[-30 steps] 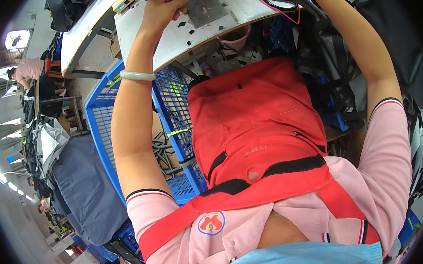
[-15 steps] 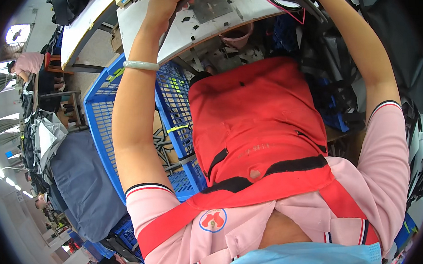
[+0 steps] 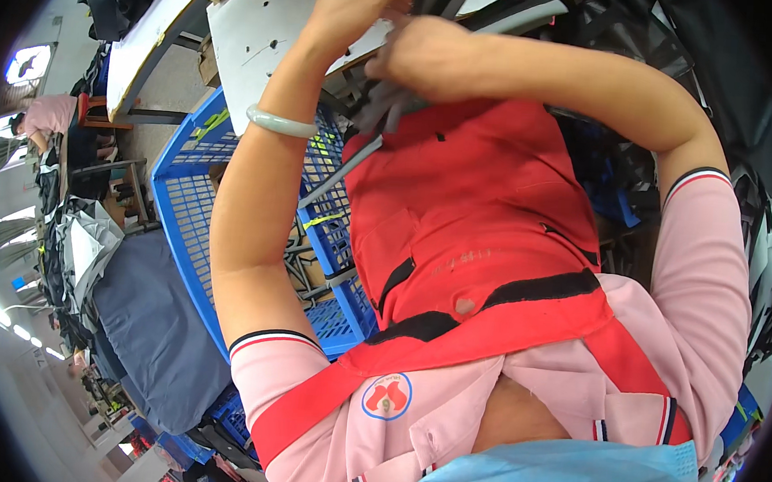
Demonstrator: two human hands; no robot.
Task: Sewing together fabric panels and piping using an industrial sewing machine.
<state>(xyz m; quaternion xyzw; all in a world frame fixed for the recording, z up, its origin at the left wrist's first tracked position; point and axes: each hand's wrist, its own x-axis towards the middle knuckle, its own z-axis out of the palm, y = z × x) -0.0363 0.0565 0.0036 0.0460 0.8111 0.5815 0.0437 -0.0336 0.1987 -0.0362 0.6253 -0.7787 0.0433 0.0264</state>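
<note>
Grey straps (image 3: 385, 117): held as a bunch at chest height, just above the red apron (image 3: 476, 211), near edge of the worktop (image 3: 266, 30). Right hand (image 3: 420, 53) closed round upper part of the bunch, fingers curled tight. Left hand (image 3: 356, 5) closed on the same bunch higher up, fingertips partly hidden behind the straps; exact pinch point: cannot tell. One strap end hangs free, running down-left toward the blue crate (image 3: 193, 220).

Procedure, as judged from this view:
- Keep both grips close together; short gap = less twist in the webbing.
- Sort by feel w/ left fingers, hold the rest fixed w/ right.
- Watch the loose end: likely to snag on crate mesh or drop in among the parts there. Gather it before pulling.
- Pull along strap length, not across; sideways tug would tangle the bunch.
- Mind the pale bangle (image 3: 280, 124) on left wrist; can catch a loop.

Surroundings: more dark straps piled at right (image 3: 645, 45), dark cloth heap (image 3: 150, 333) left of crate, another person (image 3: 45, 114) seated far off at left.
</note>
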